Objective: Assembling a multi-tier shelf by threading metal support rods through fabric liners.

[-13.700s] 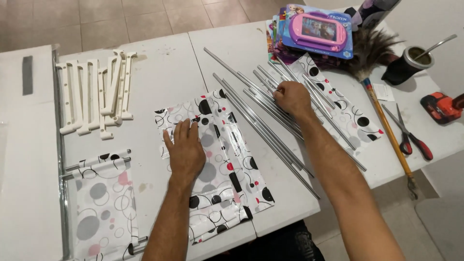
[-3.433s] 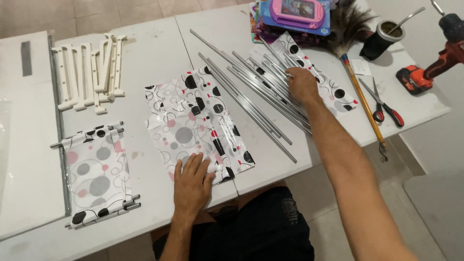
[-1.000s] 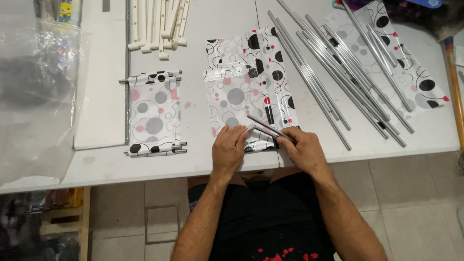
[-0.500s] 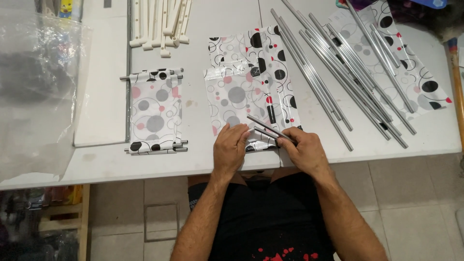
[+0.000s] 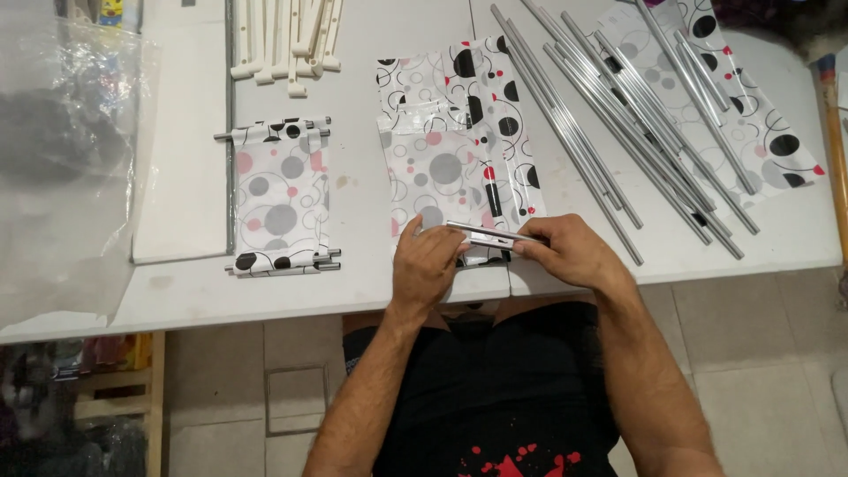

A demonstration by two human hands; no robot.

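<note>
Short silver metal rod lies across the near edge of the white circle-patterned fabric sheet, at the front of the white table, spanning btwn both hands. Left hand pinches its left end w/ fingertips, right hand grips the right end. Loose long silver rods lie well apart to the right; a finished fabric panel w/ rods sits to the left.

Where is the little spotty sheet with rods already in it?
In the head view, the finished spotty sheet lies left of the hands, below the white plastic bars.
</note>
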